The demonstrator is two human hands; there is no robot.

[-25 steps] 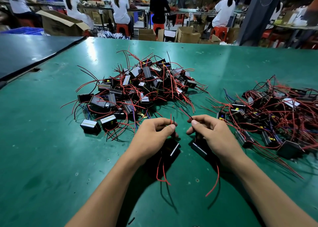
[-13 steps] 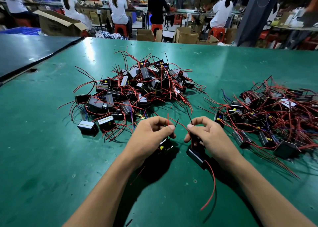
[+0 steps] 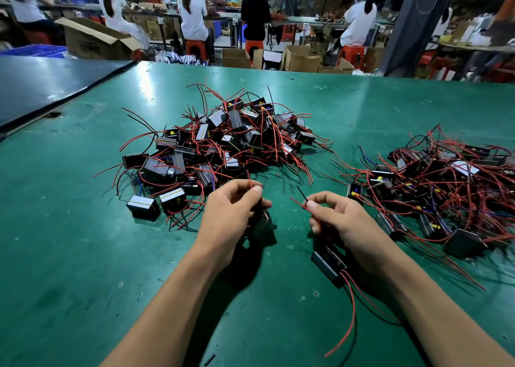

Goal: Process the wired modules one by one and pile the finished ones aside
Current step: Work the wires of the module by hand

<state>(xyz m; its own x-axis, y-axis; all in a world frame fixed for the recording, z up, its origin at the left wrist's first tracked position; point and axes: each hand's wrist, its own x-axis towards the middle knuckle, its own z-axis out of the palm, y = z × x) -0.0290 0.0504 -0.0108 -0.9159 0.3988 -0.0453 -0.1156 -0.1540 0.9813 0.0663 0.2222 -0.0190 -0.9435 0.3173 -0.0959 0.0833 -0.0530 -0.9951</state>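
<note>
Two pinches: left hand grips a red wire; right hand grips module leads, both near the green table front edge.

The person's left hand and right hand are bare, with no gloves, rings or watch; both forearms are uncovered to the frame's lower edge, fingernails short and plain

Wired modules: black rectangular blocks with red and black leads. Large pile lies centre-table; second, tangled pile lies right. One module tilts near the front, red leads trailing toward the near edge
</note>
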